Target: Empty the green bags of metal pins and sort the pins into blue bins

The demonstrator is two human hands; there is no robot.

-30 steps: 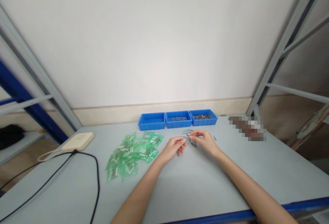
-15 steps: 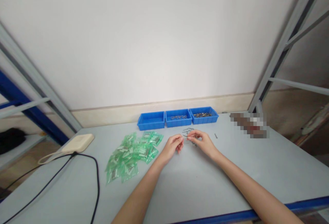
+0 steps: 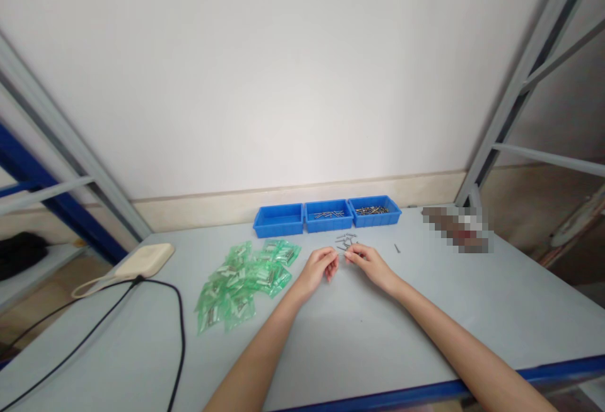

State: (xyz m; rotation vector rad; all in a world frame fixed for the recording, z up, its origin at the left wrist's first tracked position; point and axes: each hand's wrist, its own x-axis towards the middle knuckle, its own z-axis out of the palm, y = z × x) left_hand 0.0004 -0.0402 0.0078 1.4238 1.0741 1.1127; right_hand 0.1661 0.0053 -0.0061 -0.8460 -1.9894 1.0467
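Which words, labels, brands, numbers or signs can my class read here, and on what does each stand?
None can be read.
Translucent green plastic bags: pale patches, too small and blurred to tell whether they are print.
Three rectangular blue plastic trays: no readable marking.
Flat cream-coloured rectangular box: no readable marking.
Loose grey metal screws: too small to tell.
Pixelated patch on the right: blocked out, unreadable.

You're working in what looks like a workshop or small factory: the plain grey bench (image 3: 378,349) between metal posts (image 3: 517,82) gives it away, along with blue parts bins (image 3: 278,230), two of them holding metal hardware (image 3: 372,211), and the heap of green packets (image 3: 241,280) with small parts inside.
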